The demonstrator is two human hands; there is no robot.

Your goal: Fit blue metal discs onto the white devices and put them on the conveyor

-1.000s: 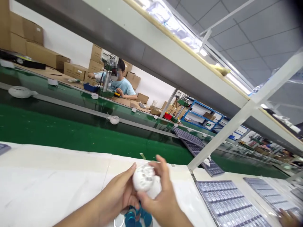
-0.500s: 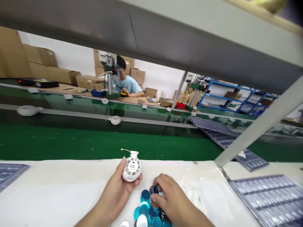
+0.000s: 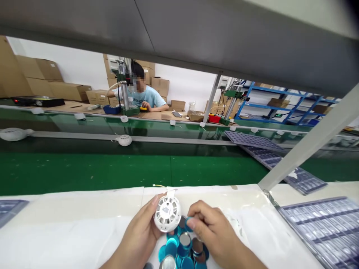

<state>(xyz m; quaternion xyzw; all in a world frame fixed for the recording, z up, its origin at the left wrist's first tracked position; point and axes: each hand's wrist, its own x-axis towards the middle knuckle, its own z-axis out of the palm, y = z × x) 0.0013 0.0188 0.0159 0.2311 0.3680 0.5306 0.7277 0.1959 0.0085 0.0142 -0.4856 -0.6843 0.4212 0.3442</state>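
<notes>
My left hand (image 3: 141, 233) is closed round a round white fan housing (image 3: 167, 214), its slotted vent face turned up toward me. A thin wire with a small plug sticks out from its top end. Just to the right, my right hand (image 3: 211, 229) pinches a blue disc (image 3: 189, 224) between thumb and fingers. Beneath and between both hands lies a loose pile of shiny blue and silver discs (image 3: 171, 247) on the white bench top (image 3: 70, 231). The lower edge of the picture cuts off part of the pile.
Beyond the bench runs a green conveyor (image 3: 84, 170), with another white fan housing (image 3: 124, 140) on a ledge. Clear plastic trays (image 3: 322, 224) lie at right, beside a slanting metal post (image 3: 311, 145). A grey shelf (image 3: 179, 41) hangs overhead. Across the line sits a co-worker (image 3: 148, 98) near a drill press.
My left hand has brought the fan housing right and slightly nearer, beside the pile. My right hand has lifted a blue disc from the pile. The camera view has shifted a little.
</notes>
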